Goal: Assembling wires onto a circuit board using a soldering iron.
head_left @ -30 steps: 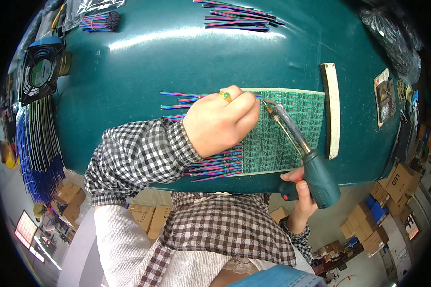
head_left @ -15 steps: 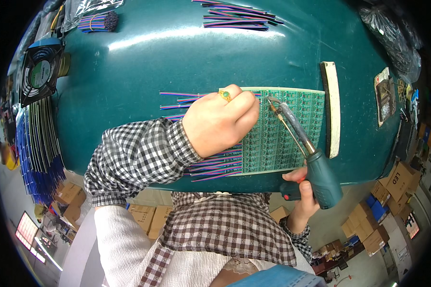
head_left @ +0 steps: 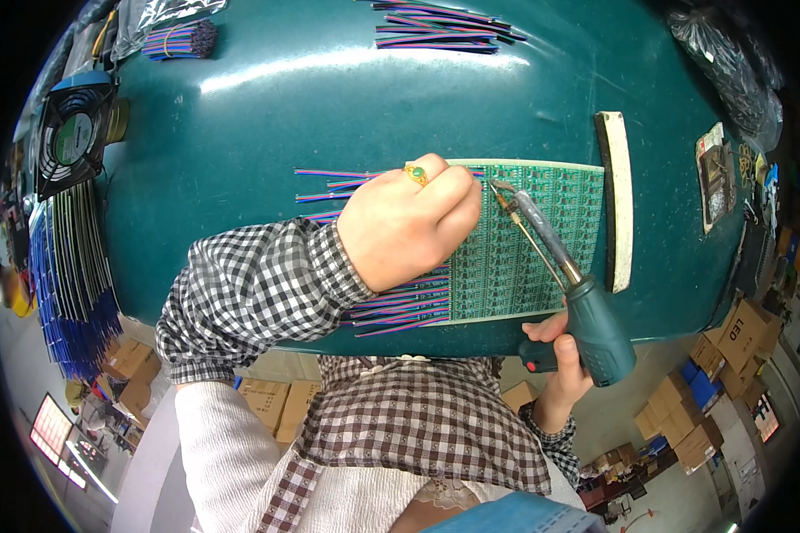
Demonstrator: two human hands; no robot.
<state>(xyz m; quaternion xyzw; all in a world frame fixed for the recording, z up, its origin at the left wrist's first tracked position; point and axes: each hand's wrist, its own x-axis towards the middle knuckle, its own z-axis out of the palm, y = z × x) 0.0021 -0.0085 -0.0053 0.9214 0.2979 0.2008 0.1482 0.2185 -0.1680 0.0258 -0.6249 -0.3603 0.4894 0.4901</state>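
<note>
My left hand (head_left: 409, 218), with a ring on one finger, is closed over the left part of a green circuit board panel (head_left: 533, 253). It pinches a thin coloured ribbon wire, whose end (head_left: 477, 172) shows just past the fingers; the fingertips themselves are hidden. My right hand (head_left: 567, 373) grips a green soldering gun (head_left: 601, 333) at the panel's lower right. The gun's thin tip meets the panel next to that wire end, with a solder feed tube alongside. More ribbon wires (head_left: 400, 311) stick out from the panel's left edge, partly under my left hand.
A white bar with a dark side (head_left: 618, 200) lies right of the panel. Loose wires (head_left: 444, 28) and a banded wire bundle (head_left: 180, 40) lie at the far side. A fan (head_left: 73, 133) stands left, above hanging blue wires (head_left: 71, 275). A small tray (head_left: 714, 182) sits far right.
The soldering gun's tip has shifted slightly left, closer to the wire end by my left fingers. My left hand has stayed almost still.
</note>
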